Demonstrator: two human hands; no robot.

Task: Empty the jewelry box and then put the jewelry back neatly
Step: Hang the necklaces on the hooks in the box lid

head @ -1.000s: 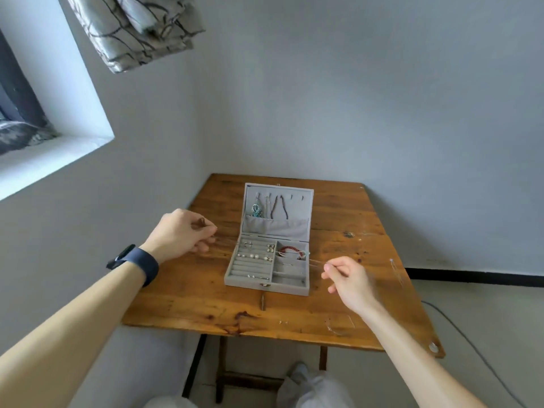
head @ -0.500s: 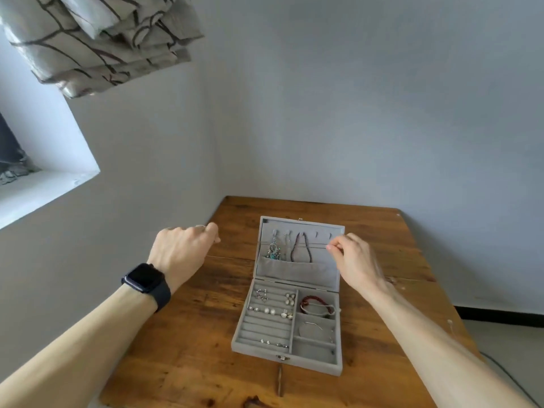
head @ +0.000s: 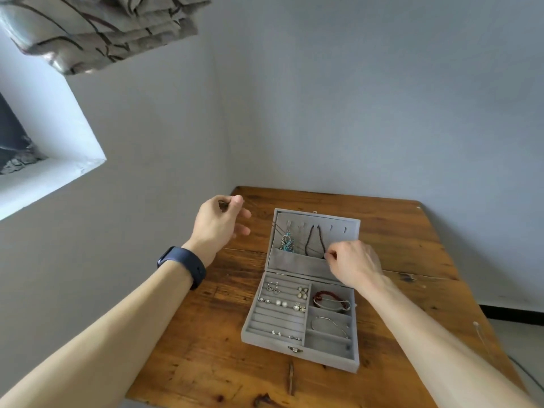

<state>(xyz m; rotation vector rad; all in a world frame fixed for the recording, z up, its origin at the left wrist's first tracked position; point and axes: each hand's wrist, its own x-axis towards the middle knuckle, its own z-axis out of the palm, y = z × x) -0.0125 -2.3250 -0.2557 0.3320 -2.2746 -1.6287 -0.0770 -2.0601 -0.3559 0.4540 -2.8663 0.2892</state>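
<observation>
A grey jewelry box (head: 323, 359) lies open on the wooden table (head: 203, 343), its lid (head: 321, 217) standing upright. A turquoise pendant (head: 287, 243) and a dark necklace (head: 316, 240) hang in the lid above a fabric pocket. Small earrings and rings (head: 281, 302) sit in the ring rows. A red bracelet (head: 325, 295) and a silver bangle (head: 329, 325) lie in the right compartments. My right hand (head: 353, 265) pinches at the pocket's upper edge. My left hand (head: 219, 223) hovers left of the lid, thumb against forefinger, seemingly holding a very fine chain.
The table stands in a corner with walls behind and to the left. A dark watch (head: 184, 262) is on my left wrist. A small brown stick (head: 291, 378) lies before the box. A window ledge (head: 44, 178) and a bundled curtain (head: 97, 30) are at the upper left.
My right hand dropped from the lid's top right to the pocket edge. My left hand drifted slightly towards the lid. The view came closer to the box.
</observation>
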